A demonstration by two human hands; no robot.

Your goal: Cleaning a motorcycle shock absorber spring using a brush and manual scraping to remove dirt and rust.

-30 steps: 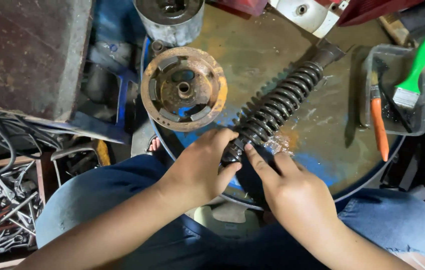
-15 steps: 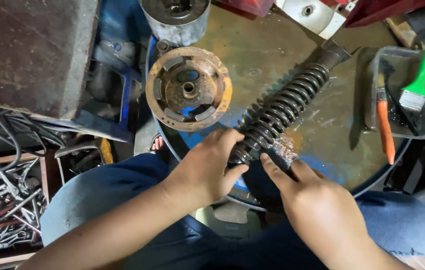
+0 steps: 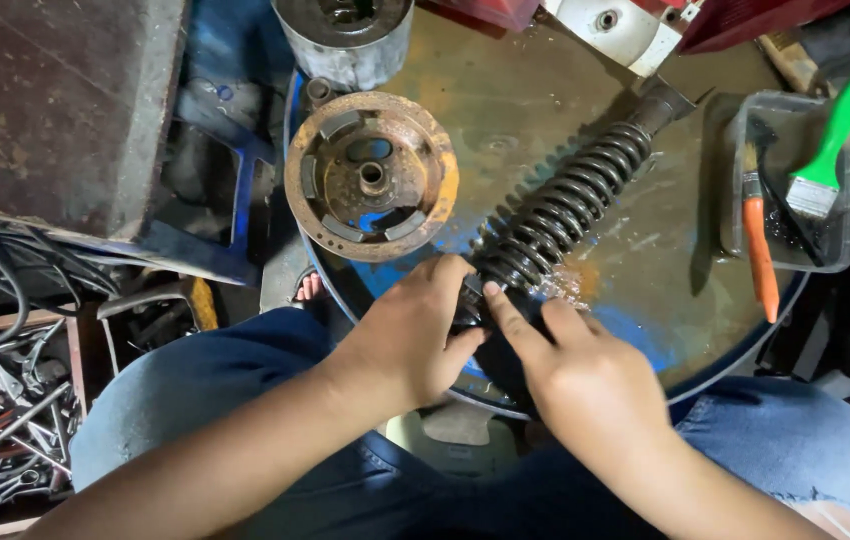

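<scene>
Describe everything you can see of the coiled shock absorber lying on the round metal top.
The shock absorber is a long black part wrapped in a dark coil spring, looking like greasy metal. It lies flat and slantwise on the rusty round top, its narrow mount end toward the upper right. Its near end is hidden under the left hand, which covers it, and the right hand, whose fingertips press on the lowest coils. A rusty round hub sits beside it, apart.
</scene>
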